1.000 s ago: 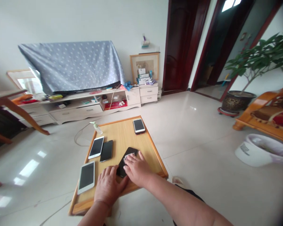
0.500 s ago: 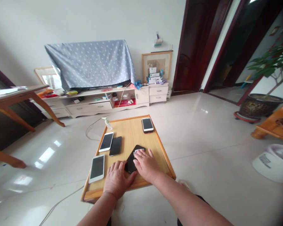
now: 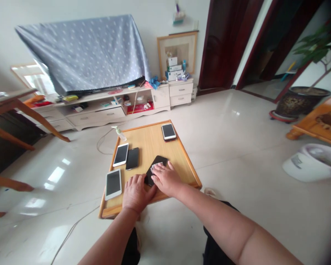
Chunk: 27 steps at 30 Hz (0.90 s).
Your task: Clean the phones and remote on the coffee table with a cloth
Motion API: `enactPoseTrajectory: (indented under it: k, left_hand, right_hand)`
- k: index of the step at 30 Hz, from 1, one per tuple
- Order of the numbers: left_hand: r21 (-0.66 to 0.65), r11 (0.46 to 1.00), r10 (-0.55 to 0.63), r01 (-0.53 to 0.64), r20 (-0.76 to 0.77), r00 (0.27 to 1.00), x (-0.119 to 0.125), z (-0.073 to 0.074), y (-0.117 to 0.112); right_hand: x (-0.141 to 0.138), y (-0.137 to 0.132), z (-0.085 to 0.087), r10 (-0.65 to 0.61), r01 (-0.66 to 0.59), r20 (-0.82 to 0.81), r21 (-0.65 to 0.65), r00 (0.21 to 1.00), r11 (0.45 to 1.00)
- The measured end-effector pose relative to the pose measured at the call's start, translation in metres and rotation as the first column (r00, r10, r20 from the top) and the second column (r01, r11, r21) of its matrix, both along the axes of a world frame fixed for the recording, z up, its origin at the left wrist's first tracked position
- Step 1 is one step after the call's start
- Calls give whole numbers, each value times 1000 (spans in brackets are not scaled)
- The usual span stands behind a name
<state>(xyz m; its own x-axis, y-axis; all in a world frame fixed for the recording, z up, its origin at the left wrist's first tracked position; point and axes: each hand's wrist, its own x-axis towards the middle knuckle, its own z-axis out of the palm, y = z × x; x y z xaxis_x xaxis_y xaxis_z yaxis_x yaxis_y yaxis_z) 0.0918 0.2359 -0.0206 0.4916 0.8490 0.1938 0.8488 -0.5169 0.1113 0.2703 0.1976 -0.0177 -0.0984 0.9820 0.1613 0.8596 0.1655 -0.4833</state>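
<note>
A low wooden table [image 3: 182, 158] stands on the floor in front of me. My right hand [image 3: 167, 179] presses a small white wipe [image 3: 153, 168] onto a black phone [image 3: 157, 162] lying near the table's front edge. My left hand [image 3: 136, 193] lies flat beside it, fingers spread, steadying the phone's near end. A white phone [image 3: 113, 183] lies to the left. Further back lie a white phone [image 3: 121, 154] and a black phone [image 3: 132, 158] side by side. Another white phone [image 3: 168, 131] sits at the far right corner.
A small spray bottle [image 3: 119, 132] stands at the table's far left corner. A cable [image 3: 102, 141] runs over the tiled floor. A TV stand [image 3: 99, 112] with a cloth-covered screen [image 3: 82, 51] is behind. A white bin [image 3: 311, 162] and a potted plant [image 3: 303, 103] are at right.
The view has tilted down and shifted, so the table sits higher in frame. My right hand with the wipe has slid slightly along the black phone; the left hand stays beside it.
</note>
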Motion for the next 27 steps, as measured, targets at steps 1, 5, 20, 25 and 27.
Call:
enactPoseTrajectory:
  k: [1,5,20,25,27]
  left_hand:
    - [13,1000,5,-4,-8,1000,1,-2,1]
    - [21,1000,-5,6,-48,999,3,-10,5]
    - [-1,1000,-3,3,-36,999,2,-4,4]
    - [8,1000,-5,5,-2,1000,1,-1,3]
    - [18,1000,-7,7,7,1000,1,1,2]
  right_hand:
    - [3,0,-1,-6,6,8,-6,1000,1000]
    - [0,-6,-8,40,-40,24,8,999,999]
    - [-5,-4,-8,37,-37,1,41,999,998]
    - [0,2,-4,29,-29,-13,38,999,999]
    - [7,7,-1,-44,44,-13,19,999,999]
